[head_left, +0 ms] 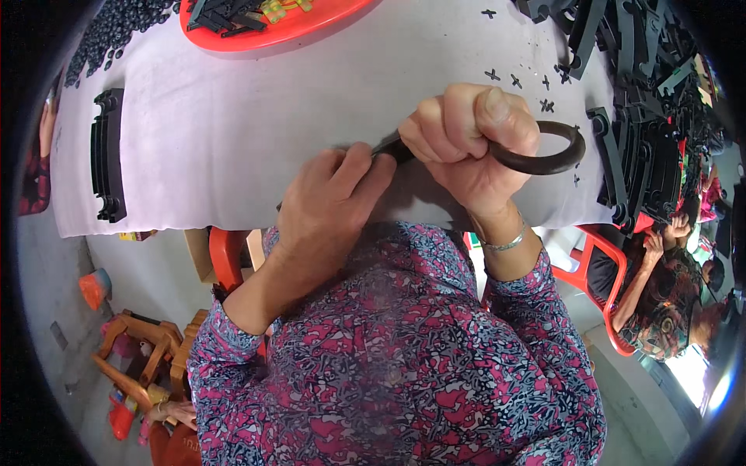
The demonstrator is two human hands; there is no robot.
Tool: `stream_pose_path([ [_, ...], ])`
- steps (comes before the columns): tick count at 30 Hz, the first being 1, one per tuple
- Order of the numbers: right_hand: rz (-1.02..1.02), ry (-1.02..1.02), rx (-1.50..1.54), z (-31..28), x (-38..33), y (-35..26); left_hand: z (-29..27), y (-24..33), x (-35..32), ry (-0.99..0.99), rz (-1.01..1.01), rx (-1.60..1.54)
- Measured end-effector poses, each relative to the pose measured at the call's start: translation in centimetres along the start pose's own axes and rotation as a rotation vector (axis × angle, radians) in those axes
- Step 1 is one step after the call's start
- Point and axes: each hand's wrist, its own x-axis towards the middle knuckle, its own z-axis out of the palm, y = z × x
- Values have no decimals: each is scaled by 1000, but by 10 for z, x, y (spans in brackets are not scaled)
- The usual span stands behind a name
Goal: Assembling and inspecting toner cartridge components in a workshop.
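My right hand (472, 144) is closed in a fist around a tool with a dark brown ring-shaped handle (571, 154). The loop sticks out past the thumb; the rest of the tool is hidden in the fist. Between my hands shows a short stretch of a black plastic piece (400, 149). The fingers of my left hand (330, 194) are curled over its near end, pressing it above the cloth near the table's front edge. Whether the tool touches the piece cannot be made out.
A notched black plastic strip (109, 155) lies on the pale tablecloth (233, 116) at left. A red tray (272, 40) holds black and yellow parts. Small black crosses (516, 81) lie at right, beside heaped black strips (645, 147). Another person (660, 303) sits at far right.
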Motion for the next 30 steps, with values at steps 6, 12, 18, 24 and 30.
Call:
stream_pose_path([
  [6, 5, 69, -10, 2, -1, 4, 0, -1, -1, -2, 10, -3],
  [12, -136, 39, 121, -14, 0, 14, -7, 3, -3, -48, -72, -6],
  [18, -122, 109, 93, -13, 3, 7, 3, -5, -4, 81, -63, -84],
  [24, -95, 3, 17, -15, 2, 1, -10, 1, -5, 58, -112, -128],
  [30, -75, 37, 86, -18, 2, 7, -5, -3, -6, 30, -74, -76],
])
